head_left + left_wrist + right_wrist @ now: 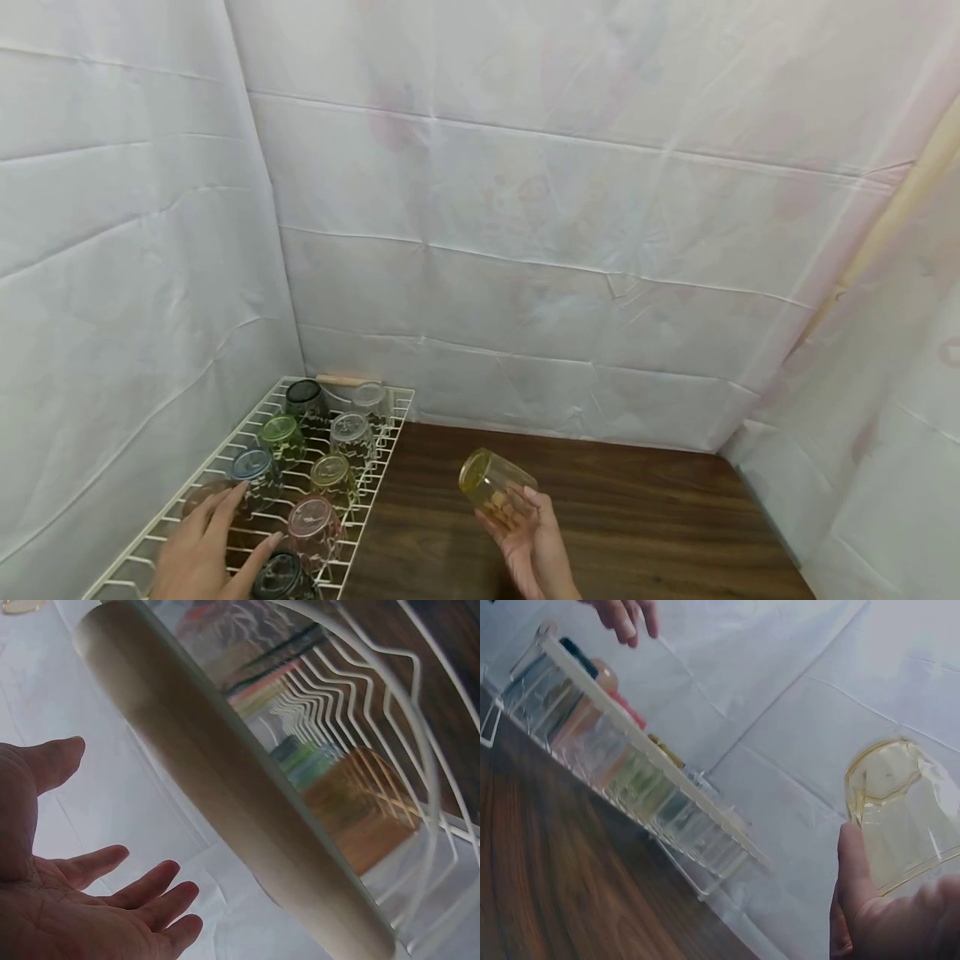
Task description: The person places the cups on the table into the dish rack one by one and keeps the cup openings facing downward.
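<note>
My right hand (528, 533) grips a yellow drinking glass (495, 483) above the wooden tabletop. The glass is tilted, its base pointing up and left in the head view; the right wrist view also shows this yellow glass (896, 806) in the fingers. On the left, my left hand (202, 542) hovers over the wire rack with fingers spread, holding nothing; the left wrist view shows its palm and loose fingers (142, 889) apart from the rack. Closest to it are a brownish glass (204, 493), a pink glass (312, 521) and a dark glass (277, 575), all upside down.
A white wire rack (138, 552) stands at the left, bearing several upturned glasses, among them blue (253, 467), green (281, 433), yellow (332, 473) and black (304, 395). The dark wooden tabletop (637, 533) lies to its right. White sheeting (510, 292) encloses the back and sides.
</note>
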The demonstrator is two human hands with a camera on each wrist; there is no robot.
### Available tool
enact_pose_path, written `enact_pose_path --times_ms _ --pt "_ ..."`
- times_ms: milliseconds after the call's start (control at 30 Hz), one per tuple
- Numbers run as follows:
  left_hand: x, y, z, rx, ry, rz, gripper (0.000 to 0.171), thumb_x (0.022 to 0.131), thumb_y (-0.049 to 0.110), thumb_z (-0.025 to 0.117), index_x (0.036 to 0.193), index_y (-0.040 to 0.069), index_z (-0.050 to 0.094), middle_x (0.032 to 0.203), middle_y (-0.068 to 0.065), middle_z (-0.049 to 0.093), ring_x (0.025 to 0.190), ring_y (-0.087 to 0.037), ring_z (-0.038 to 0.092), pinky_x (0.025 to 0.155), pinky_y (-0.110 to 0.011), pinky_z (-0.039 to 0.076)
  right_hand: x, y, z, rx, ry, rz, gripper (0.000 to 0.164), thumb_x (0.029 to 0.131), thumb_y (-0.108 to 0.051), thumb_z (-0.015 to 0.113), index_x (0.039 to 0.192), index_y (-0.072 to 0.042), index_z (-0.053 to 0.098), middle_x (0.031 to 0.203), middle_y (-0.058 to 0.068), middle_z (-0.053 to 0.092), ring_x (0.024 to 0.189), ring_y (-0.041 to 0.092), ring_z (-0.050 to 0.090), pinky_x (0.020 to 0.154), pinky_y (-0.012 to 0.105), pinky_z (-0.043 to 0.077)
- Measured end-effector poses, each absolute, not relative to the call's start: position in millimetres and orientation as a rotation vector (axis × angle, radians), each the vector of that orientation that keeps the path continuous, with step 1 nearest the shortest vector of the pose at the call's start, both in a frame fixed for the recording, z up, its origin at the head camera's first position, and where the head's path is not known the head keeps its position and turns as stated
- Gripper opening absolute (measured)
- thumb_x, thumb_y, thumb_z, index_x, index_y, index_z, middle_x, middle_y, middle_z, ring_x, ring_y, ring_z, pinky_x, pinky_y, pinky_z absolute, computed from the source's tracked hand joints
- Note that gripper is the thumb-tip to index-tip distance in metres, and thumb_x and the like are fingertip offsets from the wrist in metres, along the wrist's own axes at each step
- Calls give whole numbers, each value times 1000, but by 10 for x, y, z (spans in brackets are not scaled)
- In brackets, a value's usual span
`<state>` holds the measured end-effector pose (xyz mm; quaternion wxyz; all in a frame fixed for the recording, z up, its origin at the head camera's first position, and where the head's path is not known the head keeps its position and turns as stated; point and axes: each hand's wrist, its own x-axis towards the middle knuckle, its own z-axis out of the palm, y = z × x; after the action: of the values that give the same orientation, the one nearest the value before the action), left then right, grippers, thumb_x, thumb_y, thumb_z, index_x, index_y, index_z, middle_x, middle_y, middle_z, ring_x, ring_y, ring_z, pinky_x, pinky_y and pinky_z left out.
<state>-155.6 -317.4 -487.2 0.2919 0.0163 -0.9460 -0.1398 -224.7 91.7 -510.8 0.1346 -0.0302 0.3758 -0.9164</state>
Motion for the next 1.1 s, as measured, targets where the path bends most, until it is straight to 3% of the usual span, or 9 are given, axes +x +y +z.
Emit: enact_pose_path --times_ms 233,467,633,767,900,1100 --pt "-1552 -3081 -4852 43 -2528 -382 87 83 53 87 142 -4 57 127 -36 62 107 -54 63 82 -75 49 -2234 927 -5119 -62 987 -2682 29 114 -33 38 135 -14 35 133 5 60 128 18 63 118 39 53" --pt "-1587 -2899 -4820 -48 -2470 -414 87 78 48 92 141 -3 59 126 -33 64 106 -53 65 80 -74 51 -2218 952 -5088 -80 958 -2679 33 114 -34 38 140 -14 34 137 6 60 131 19 62 119 38 52" --pt "-1668 -2611 -4707 -211 -2366 -540 83 78 39 94 144 3 59 132 -28 64 112 -52 66 84 -74 52 -2154 929 -5025 -196 857 -2654 33 115 -33 33 140 -13 42 139 6 60 130 20 64 119 38 52" --pt "-1713 -2273 -4568 -351 -2297 -649 84 78 32 94 149 9 57 137 -22 65 118 -46 66 89 -71 52 -2099 861 -5007 -246 744 -2622 32 115 -32 33 130 -13 54 134 5 63 128 22 65 117 37 54" --pt "-1731 -1924 -4408 -473 -2265 -702 89 79 33 94 155 15 52 143 -13 66 126 -36 65 96 -63 53 -2071 779 -5013 -274 696 -2601 34 115 -31 32 121 -15 61 130 4 67 126 22 66 116 37 55" --pt "-1702 -1496 -4153 -558 -2370 -858 87 85 35 91 160 26 47 151 0 61 134 -27 65 101 -56 60 -2021 713 -5013 -363 676 -2546 47 115 -35 28 123 -17 72 130 1 72 124 19 69 116 35 55"
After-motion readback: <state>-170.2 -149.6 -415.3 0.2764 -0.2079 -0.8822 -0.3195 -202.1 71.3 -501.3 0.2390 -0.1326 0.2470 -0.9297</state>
